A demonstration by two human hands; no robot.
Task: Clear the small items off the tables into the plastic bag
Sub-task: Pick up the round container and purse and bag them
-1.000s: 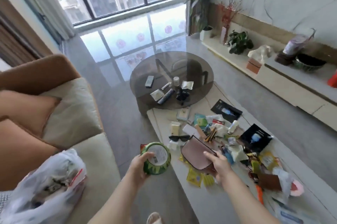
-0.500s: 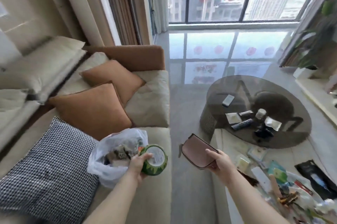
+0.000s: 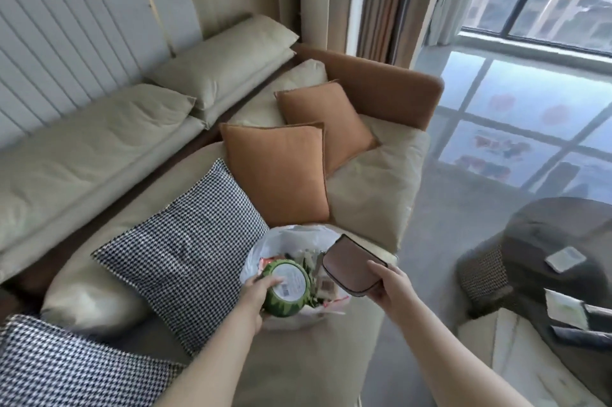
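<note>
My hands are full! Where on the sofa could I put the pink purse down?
Bare seat lies in front of the plastic bag, between your arms. The cream cushion beside the orange pillows is free too. Left of the bag is crowded by the checkered pillow.

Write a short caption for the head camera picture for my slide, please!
Left hand holds a watermelon-print tub, right hand a pink pouch, over the plastic bag on the sofa.

I can't read any text here. The white label on the green tub in my left hand carries a dark printed patch like a barcode, too blurred to make out. Scraps in the plastic bag show no legible print.
</note>
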